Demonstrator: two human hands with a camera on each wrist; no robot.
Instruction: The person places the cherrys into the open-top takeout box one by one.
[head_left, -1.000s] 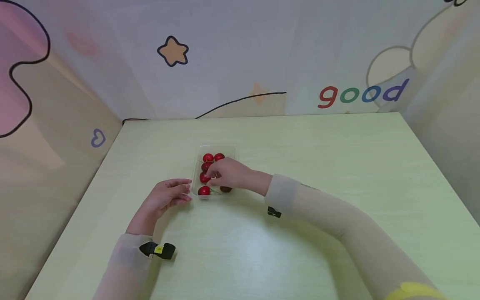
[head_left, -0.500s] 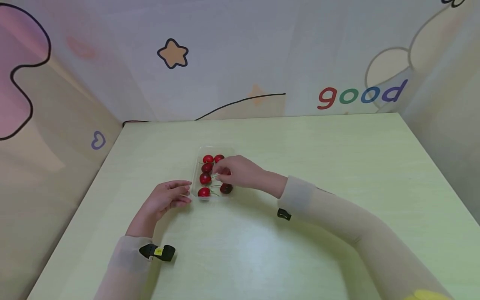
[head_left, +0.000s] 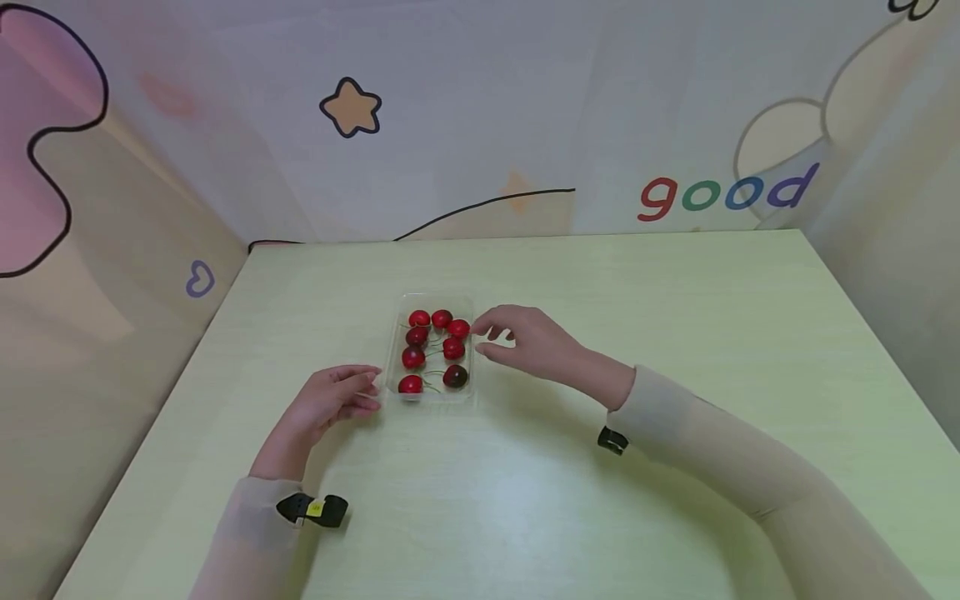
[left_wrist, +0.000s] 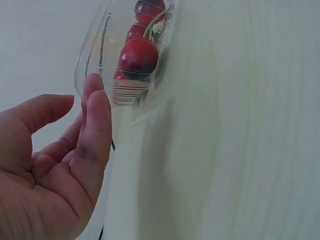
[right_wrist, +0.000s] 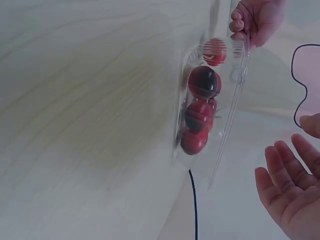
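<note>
A clear plastic box (head_left: 437, 298) lies on the table, with several red cherries (head_left: 413, 357) in two rough columns, thin green stems pointing inward. One cherry (head_left: 455, 377) at the near right is darker than the others. My left hand (head_left: 324, 406) is at the box's left side with its fingers loosely extended; in the left wrist view its fingertips overlap the box wall (left_wrist: 82, 65), and I cannot tell whether they touch. Beside the right rim is my right hand (head_left: 534, 340), fingers loosely bent and apart from the thumb, holding nothing. The right wrist view shows that hand (right_wrist: 292, 192) apart from the box.
The pale wooden table (head_left: 600, 500) extends widely around the box. A printed cloth backdrop (head_left: 465, 108) stands behind the table and along its sides. Each sleeve carries a small black wrist device, one on the left (head_left: 322, 509) and one on the right (head_left: 612, 440).
My right hand has moved from over the cherries to the right, past the box rim, and its fingers have spread. More cherries on the right side now show. The left hand has stayed put.
</note>
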